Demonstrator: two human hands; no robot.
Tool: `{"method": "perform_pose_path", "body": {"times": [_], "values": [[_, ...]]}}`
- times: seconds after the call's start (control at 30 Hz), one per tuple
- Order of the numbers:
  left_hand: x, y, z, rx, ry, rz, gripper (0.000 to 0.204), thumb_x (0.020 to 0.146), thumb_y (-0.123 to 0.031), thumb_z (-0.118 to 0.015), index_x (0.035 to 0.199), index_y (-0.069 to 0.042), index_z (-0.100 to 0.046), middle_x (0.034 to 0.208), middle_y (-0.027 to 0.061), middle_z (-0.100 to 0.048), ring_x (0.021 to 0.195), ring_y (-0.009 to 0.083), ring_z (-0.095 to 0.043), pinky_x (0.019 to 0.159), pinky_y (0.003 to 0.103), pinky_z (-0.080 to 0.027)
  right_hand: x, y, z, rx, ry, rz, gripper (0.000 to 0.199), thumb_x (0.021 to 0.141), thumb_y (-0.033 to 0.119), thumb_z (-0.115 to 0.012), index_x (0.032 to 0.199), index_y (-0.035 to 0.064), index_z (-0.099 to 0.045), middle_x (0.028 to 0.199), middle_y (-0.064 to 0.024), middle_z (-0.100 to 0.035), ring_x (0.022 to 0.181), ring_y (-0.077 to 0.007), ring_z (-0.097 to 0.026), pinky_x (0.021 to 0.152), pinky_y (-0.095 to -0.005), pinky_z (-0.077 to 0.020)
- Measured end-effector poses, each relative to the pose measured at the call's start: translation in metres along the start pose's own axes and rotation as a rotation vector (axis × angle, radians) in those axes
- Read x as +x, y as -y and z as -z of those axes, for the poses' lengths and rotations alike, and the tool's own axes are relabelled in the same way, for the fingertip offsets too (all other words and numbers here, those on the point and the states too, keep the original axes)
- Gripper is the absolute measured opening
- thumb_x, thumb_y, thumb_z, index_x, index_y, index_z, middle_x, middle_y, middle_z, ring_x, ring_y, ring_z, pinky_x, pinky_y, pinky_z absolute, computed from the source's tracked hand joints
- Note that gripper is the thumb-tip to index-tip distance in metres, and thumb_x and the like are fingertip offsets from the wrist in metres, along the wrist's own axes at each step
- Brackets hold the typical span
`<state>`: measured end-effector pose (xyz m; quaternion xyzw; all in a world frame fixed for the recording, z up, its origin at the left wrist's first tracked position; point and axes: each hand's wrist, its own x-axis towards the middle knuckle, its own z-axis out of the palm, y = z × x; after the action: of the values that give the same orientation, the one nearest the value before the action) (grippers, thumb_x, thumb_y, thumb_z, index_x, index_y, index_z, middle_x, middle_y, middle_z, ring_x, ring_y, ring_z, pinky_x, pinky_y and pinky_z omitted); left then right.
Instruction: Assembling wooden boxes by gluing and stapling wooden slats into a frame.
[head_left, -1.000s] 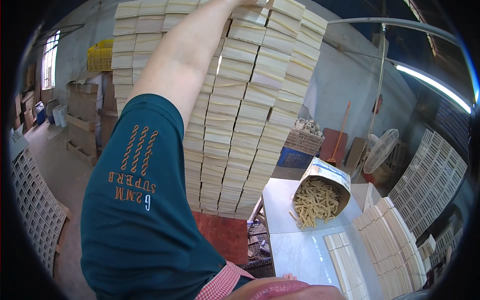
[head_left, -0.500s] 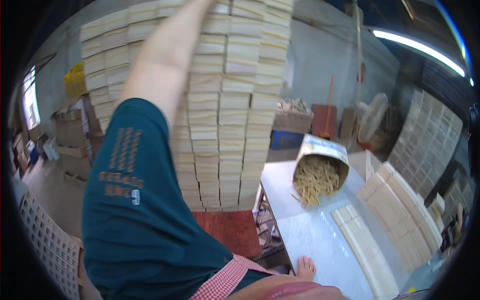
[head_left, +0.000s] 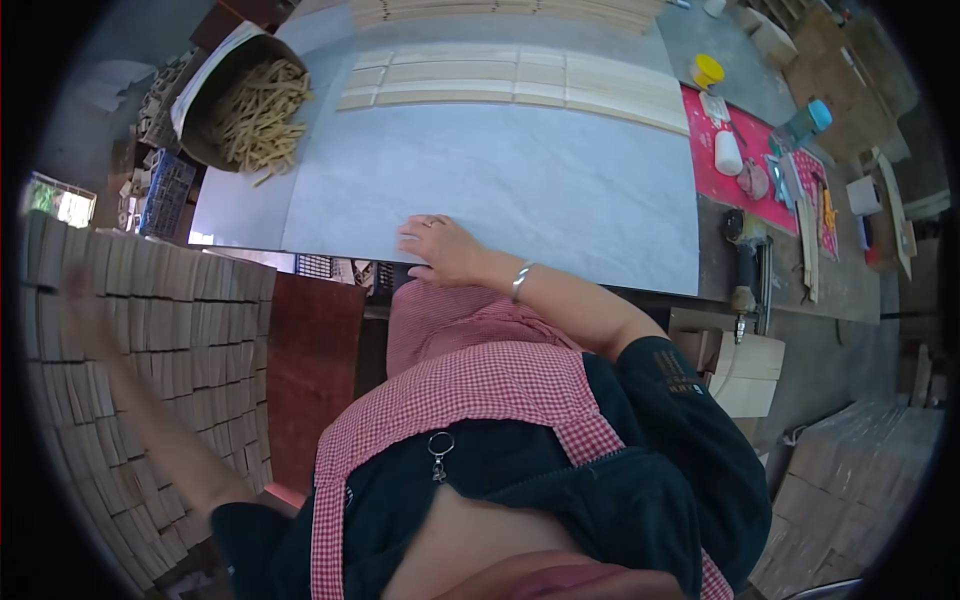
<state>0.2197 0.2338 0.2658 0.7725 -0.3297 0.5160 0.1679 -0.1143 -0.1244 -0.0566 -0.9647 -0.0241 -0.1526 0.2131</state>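
My right hand [head_left: 438, 250] lies flat with spread fingers on the near edge of the grey table sheet [head_left: 540, 190] and holds nothing; a silver bracelet sits on its wrist. My left hand [head_left: 82, 298] is stretched out to the left against the tall stack of pale wooden blocks [head_left: 180, 320]. It is blurred, so its grip is unclear. A red-checked apron and a dark shirt fill the lower middle.
Rows of flat wooden strips [head_left: 520, 80] lie along the table's far side. An open sack of wooden sticks [head_left: 250, 105] stands at the far left corner. A red mat [head_left: 712, 170] with a white bottle [head_left: 728, 152] and tools lies to the right, near a yellow cup [head_left: 707, 70]. Boards [head_left: 850, 490] are piled at lower right.
The view has swung from the tall stack down to the table. My left arm, raised toward the stack's top before, now reaches its side lower down. My right hand has come into view.
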Motion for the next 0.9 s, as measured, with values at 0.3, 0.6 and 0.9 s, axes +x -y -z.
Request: {"method": "perform_pose_path", "body": {"times": [0.3,0.6,0.9], "values": [[-0.213,-0.275,-0.061,-0.725,0.751,0.800,0.023,0.100,-0.007,-0.054,0.115,-0.003,-0.070,0.079,0.0012,-0.062,0.067,0.0096,-0.053,0.065,0.024,-0.045,-0.125,-0.253,0.189,-0.414,-0.308,-0.668,0.050,0.086,0.027,-0.065,0.130,0.0028,-0.057,0.132,-0.0159,-0.060,0.120,-0.0362,-0.056,0.103,-0.0413,-0.0449],[-0.167,-0.372,-0.139,-0.782,0.861,0.250,0.031,0.092,-0.009,-0.068,0.121,-0.001,-0.065,0.113,0.0107,-0.063,0.098,0.0212,-0.060,0.083,0.031,-0.048,-0.147,-0.276,0.197,-0.719,-0.241,-0.544,0.048,0.087,0.036,-0.068,0.122,0.0049,-0.059,0.140,-0.0088,-0.052,0.122,-0.0347,-0.052,0.103,-0.0469,-0.0419],[-0.143,-0.415,-0.216,-0.893,0.827,0.031,0.036,0.090,-0.014,-0.070,0.124,-0.002,-0.063,0.128,0.0131,-0.060,0.109,0.0288,-0.060,0.092,0.035,-0.048,-0.122,-0.274,0.228,-0.443,-0.053,-0.689,0.048,0.080,0.043,-0.076,0.108,0.0072,-0.061,0.122,-0.0080,-0.057,0.107,-0.0308,-0.054,0.096,-0.0441,-0.0441]]}}
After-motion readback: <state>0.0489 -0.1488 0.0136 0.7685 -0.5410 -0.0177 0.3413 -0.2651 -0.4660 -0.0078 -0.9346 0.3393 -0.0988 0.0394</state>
